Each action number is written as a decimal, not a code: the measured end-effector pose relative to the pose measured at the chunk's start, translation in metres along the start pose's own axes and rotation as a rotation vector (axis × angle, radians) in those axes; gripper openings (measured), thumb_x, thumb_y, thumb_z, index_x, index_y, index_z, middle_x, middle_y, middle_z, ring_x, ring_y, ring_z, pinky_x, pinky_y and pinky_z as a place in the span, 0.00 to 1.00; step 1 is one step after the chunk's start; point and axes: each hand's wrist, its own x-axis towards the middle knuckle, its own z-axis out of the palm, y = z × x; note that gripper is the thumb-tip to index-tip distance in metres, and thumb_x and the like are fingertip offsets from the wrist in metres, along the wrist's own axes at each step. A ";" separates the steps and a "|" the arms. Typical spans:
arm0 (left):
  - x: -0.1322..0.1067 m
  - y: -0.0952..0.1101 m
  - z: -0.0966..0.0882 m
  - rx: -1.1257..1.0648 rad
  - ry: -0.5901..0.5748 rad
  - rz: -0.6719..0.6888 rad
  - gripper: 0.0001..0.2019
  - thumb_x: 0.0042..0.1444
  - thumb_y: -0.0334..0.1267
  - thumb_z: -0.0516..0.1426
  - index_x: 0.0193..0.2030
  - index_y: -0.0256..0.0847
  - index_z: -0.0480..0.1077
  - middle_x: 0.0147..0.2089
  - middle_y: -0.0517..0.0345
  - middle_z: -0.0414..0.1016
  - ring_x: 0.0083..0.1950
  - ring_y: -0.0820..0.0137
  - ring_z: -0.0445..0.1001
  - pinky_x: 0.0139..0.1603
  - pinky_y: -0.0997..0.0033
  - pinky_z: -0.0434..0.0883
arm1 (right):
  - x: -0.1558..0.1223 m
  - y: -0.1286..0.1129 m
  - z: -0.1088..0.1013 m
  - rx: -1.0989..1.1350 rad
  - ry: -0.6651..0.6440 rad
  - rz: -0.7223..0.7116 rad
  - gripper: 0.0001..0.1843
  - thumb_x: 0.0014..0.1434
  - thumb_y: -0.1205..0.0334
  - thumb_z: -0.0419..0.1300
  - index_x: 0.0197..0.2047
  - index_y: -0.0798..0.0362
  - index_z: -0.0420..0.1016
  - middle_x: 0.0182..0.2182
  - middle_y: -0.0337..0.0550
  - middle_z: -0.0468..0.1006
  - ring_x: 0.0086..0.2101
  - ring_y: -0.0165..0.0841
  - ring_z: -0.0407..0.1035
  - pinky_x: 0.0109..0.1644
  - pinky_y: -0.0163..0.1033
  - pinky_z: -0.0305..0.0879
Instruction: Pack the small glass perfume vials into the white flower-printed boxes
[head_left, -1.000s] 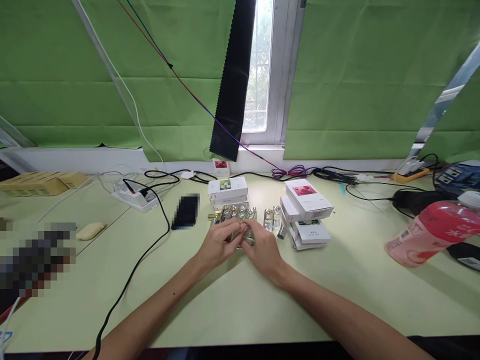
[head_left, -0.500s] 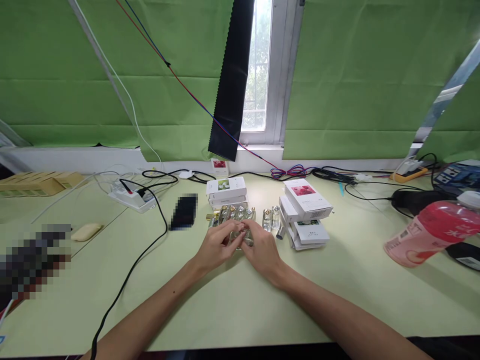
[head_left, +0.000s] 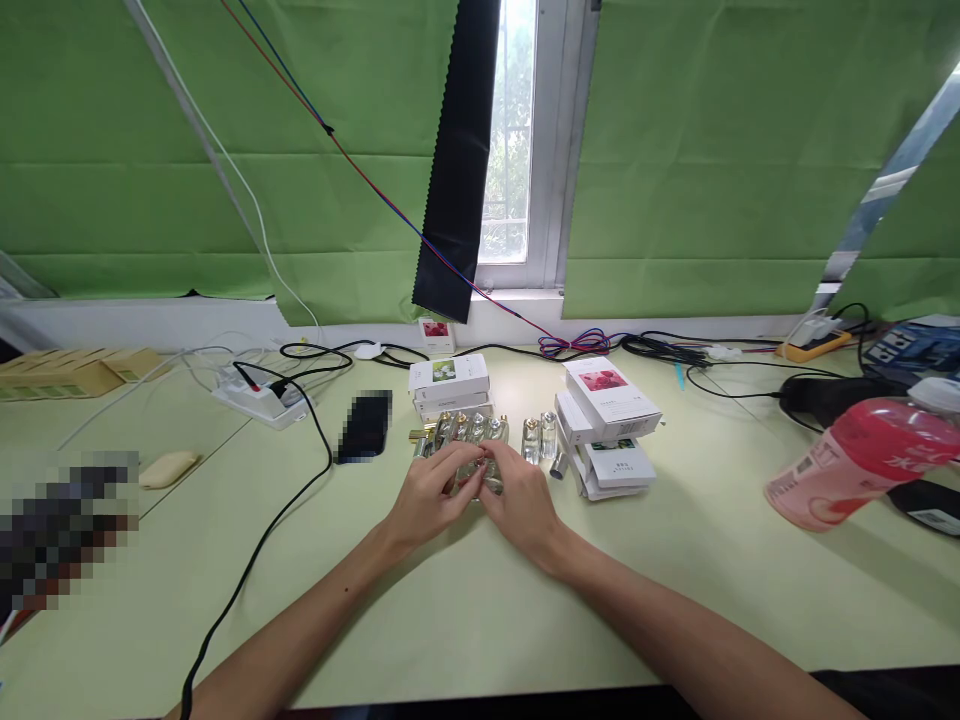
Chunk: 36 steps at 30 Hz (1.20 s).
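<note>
My left hand and my right hand meet over a group of small glass perfume bottles. Both hands are closed, with thumbs and fingertips pinched together at the top of one perfume bottle. My fingers cover most of its neck. Just behind them stands a row of similar clear bottles with gold and silver necks. Two more bottles stand apart to the right, and a silver cap lies beside them. Gold-coloured caps lie at the left end of the row.
White boxes are stacked behind the bottles and to the right. A dark phone and a power strip lie leftward. One black cable crosses the table. A pink drink bottle is at right.
The view has shifted slightly. Both hands stay together at the same perfume bottle, with only slight finger movement.
</note>
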 end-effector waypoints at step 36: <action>0.004 -0.003 0.000 -0.138 -0.072 -0.266 0.08 0.69 0.35 0.53 0.41 0.41 0.74 0.40 0.55 0.76 0.38 0.71 0.74 0.37 0.73 0.70 | 0.000 0.001 0.002 0.042 0.023 0.051 0.18 0.62 0.65 0.64 0.55 0.51 0.70 0.49 0.48 0.81 0.47 0.43 0.78 0.48 0.45 0.73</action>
